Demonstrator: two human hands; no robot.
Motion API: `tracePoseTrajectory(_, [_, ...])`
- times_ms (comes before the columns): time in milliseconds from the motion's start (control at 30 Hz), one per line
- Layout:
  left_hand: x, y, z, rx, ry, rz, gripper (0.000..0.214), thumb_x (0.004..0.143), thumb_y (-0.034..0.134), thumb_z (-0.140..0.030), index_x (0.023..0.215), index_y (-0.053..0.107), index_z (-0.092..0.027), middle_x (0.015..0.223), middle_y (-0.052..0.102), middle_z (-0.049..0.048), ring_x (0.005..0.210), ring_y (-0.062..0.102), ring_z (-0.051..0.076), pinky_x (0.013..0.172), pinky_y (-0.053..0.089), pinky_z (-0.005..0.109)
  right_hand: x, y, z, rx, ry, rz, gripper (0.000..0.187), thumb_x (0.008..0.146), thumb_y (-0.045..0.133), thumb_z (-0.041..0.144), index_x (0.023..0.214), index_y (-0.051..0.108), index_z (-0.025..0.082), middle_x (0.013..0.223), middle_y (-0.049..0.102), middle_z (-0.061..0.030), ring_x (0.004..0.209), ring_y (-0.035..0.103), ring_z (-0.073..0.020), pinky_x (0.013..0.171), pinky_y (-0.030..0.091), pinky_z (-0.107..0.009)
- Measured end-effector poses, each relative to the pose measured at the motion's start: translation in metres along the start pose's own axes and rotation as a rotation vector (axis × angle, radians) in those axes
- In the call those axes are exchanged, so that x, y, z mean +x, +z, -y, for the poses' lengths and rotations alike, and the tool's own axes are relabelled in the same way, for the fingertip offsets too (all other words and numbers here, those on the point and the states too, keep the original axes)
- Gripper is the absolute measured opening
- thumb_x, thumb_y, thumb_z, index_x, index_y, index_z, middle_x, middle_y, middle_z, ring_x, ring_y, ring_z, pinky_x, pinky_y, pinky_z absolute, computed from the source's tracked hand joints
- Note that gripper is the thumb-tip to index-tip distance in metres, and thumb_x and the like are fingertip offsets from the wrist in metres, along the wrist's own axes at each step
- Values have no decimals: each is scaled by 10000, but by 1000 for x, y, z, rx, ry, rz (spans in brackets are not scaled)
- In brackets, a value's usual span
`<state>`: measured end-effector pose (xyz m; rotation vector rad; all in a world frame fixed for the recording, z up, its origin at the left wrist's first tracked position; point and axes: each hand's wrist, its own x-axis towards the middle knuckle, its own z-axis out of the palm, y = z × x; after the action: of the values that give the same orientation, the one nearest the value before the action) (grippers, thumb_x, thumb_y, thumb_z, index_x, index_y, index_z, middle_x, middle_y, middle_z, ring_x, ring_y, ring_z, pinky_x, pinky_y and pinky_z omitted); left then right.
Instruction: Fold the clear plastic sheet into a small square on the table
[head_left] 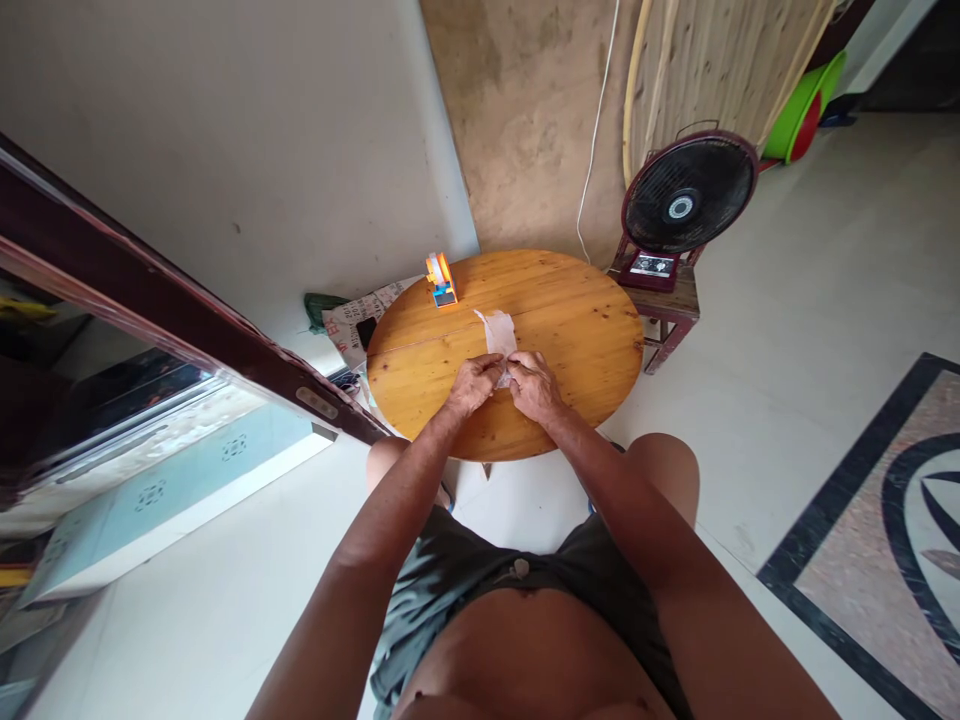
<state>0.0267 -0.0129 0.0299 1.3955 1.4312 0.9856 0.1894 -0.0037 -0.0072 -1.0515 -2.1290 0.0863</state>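
A thin, whitish crumpled sheet, maybe a plastic bag or tissue, lies on the round wooden table. My left hand pinches its near part from the left, fingers closed. From the right, my right hand pinches the same part, its fingertips close to those of the left. Both hands rest near the table's front half, and the fingertips partly hide the sheet's near end. An orange and blue tape dispenser stands near the far left edge of the table.
At the right, an electric fan stands on a wooden chair. A printed cardboard piece with a dark phone-like object lies left of the table. A dark door frame is at the left; a wall rises behind.
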Motion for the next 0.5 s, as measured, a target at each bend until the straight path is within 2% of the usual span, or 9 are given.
tracePoseTrajectory(133, [-5, -1, 9, 3, 133, 13, 567, 738, 779, -417, 1218, 699, -127, 824, 622, 1, 671, 529, 117, 628, 473, 241, 0, -1, 2, -1, -9, 17, 340, 888, 551, 94, 1168, 728, 171, 1229, 633, -133, 1115, 513, -287, 994, 479, -411])
tracePoseTrajectory(200, [-7, 1, 14, 83, 232, -22, 519, 718, 811, -378, 1172, 718, -145, 835, 605, 0, 717, 537, 126, 699, 489, 256, 0, -1, 2, -8, -10, 25, 360, 886, 551, 86, 1193, 722, 169, 1235, 630, -133, 1107, 507, -288, 983, 476, -408])
tracePoseTrajectory(333, [-7, 10, 23, 236, 329, -177, 303, 858, 656, -277, 1124, 738, -158, 893, 639, 47, 833, 607, 179, 847, 526, 321, 0, -3, 4, -35, -13, 32, 359, 912, 507, 82, 1179, 733, 162, 1240, 634, -135, 1082, 502, -287, 968, 469, -408])
tracePoseTrajectory(500, [-4, 22, 33, 278, 350, -340, 292, 971, 505, -289, 1061, 752, -161, 973, 689, 101, 924, 663, 216, 914, 543, 354, 1, -5, 7, -42, -5, 39, 373, 942, 469, 98, 1199, 733, 152, 1249, 635, -139, 1108, 501, -287, 989, 458, -409])
